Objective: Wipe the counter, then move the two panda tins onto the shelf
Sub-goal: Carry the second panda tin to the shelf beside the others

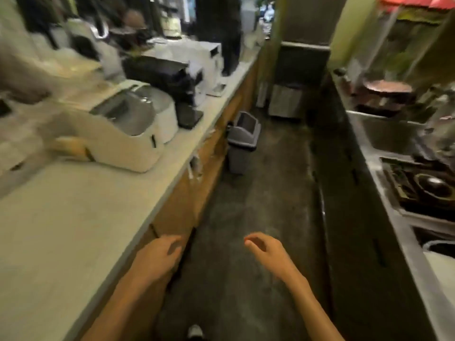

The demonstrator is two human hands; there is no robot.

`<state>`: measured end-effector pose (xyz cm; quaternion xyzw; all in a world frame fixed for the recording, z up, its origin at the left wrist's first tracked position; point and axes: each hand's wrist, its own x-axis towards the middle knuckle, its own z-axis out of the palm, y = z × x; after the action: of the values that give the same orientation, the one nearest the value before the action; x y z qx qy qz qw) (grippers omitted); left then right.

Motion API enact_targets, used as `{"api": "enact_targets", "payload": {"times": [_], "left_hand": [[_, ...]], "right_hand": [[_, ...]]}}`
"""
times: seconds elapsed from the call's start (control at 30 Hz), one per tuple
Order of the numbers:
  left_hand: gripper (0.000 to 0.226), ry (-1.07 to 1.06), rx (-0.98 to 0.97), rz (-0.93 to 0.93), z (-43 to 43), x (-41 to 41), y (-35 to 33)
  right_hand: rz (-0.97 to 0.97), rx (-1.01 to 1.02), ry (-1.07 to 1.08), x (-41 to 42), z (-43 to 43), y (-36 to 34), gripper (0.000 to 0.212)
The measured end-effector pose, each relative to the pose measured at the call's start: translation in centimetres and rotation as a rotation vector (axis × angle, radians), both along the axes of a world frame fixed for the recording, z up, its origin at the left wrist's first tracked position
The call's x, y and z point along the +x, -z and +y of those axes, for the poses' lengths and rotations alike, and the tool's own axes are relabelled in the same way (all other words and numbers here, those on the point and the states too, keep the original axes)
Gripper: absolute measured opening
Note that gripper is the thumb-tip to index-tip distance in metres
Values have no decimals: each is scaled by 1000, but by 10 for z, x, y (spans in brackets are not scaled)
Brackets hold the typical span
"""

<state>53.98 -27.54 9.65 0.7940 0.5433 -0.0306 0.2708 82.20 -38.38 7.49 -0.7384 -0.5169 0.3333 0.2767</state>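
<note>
The pale counter [81,217] runs along the left side of a narrow aisle, and the picture is blurred by motion. My left hand [160,254] hangs just off the counter's front edge, in front of the wooden cabinet, fingers loosely curled and holding nothing. My right hand [264,249] is out over the dark floor, fingers apart and empty. No panda tins, cloth or shelf can be made out in this blurred view.
White machines [128,134] and a black appliance [167,77] crowd the far part of the counter. A grey swing-lid bin [242,141] stands on the floor by the cabinets. A steel sink and stove unit [403,168] lines the right side.
</note>
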Motion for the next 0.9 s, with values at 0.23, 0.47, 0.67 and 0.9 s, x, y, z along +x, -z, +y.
{"api": "enact_targets", "payload": {"times": [0.23,0.47,0.67,0.9], "left_hand": [[34,-498,-38,-52,57,-152,22],[32,-815,-99,-128,104,-224,44],[29,-966,-109,-244,203,-254,49],[31,-1088,-29,-413,377,-286,45]], "right_hand": [[168,-76,-425,-144,176,34,16],[217,-132,-647,-225,306,31,13],[183,-78,-728,-287,442,22,15],[46,-15,-817,-389,603,15,32]]}}
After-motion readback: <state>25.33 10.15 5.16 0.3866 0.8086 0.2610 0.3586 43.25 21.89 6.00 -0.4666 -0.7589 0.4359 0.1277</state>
